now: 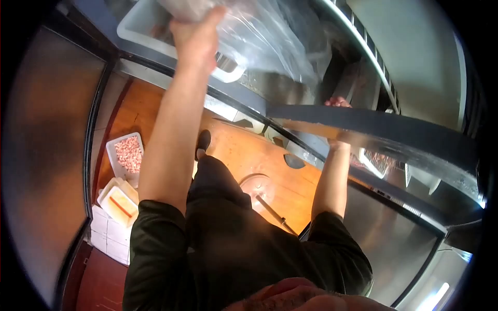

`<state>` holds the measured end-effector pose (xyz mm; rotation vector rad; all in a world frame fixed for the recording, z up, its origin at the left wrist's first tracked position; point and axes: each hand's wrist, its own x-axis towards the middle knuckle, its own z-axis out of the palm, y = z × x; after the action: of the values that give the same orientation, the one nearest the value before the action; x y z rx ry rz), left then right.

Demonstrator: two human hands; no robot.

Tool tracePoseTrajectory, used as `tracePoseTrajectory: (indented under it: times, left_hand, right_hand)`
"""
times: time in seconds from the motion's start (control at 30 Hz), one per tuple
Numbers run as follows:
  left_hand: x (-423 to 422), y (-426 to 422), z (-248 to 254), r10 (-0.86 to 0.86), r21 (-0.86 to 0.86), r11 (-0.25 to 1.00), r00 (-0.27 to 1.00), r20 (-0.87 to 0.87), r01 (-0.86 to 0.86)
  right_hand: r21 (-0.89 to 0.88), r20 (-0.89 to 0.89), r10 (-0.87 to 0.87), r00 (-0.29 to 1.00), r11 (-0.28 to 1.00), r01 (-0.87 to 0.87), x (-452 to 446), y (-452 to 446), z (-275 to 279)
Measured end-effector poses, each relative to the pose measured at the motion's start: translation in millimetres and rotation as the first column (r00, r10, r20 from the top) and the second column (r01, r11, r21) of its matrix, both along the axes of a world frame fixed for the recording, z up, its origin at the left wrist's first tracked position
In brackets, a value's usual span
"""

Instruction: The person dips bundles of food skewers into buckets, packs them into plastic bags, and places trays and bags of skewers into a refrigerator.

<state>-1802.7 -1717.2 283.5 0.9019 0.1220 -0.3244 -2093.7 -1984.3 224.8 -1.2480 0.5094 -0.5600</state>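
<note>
At the top, my left hand (197,40) is closed on a clear plastic bag (259,39), with the thumb pressed against it. Under the bag and hand sits a white tray (136,26) inside a metal cabinet. My right hand (338,102) reaches behind a dark upright divider (373,122); its fingertips show above the divider's edge and the wrist below it. Most of that hand is hidden, so its hold cannot be made out.
White wire racks (363,39) line the upper right. Another white tray (374,165) lies beyond the divider. A tray of pinkish pieces (128,154) and a yellowish container (120,203) stand low at the left. Metal doors (57,150) hang open at the side.
</note>
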Motion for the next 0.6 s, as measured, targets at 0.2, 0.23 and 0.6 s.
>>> tracePoseTrajectory:
  times: [0.2,0.23,0.6]
  left_hand:
    - [8.2,19.0,3.6,0.129,0.33,0.921,0.961,0.243,-0.208]
    - [7.2,20.9,-13.5,0.126,0.558,0.745,0.898,0.421,-0.365]
    - [13.0,31.1,-35.6,-0.831,0.782,0.25,0.289,0.476,-0.571]
  right_hand:
    - [-0.175,-0.209,-0.324,0.923,0.941,0.291,-25.6,68.3,-11.2]
    - [-0.056,-0.172,-0.322,0.931,0.947,0.317,-26.2,72.4,-8.3]
    - [-0.317,-0.077,-0.515,0.854,0.825,0.468,-36.0,147.5,-24.3]
